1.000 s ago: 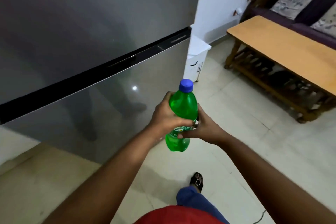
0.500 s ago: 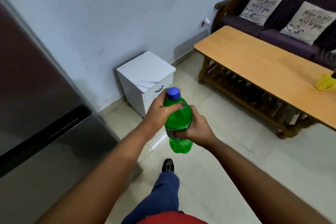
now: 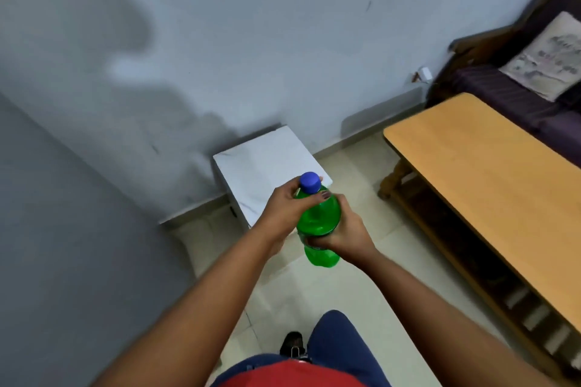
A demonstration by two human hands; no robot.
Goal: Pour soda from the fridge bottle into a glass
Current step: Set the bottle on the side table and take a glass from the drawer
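Observation:
I hold a green soda bottle [image 3: 318, 223] with a blue cap [image 3: 309, 181] upright in front of me, above the tiled floor. My left hand [image 3: 284, 209] wraps the bottle's shoulder just under the cap, its thumb lying across the neck. My right hand [image 3: 344, 234] grips the bottle's middle from the right. No glass is in view.
The grey fridge side [image 3: 63, 245] fills the left. A small white cabinet [image 3: 267, 163] stands against the pale wall just beyond the bottle. A long wooden table [image 3: 490, 185] runs along the right, with a dark sofa [image 3: 515, 94] and cushion behind it.
My view has swung away from the fridge front toward the wall, and the white cabinet is now closer. My left hand has crept up toward the cap. Both hands keep hold of the bottle.

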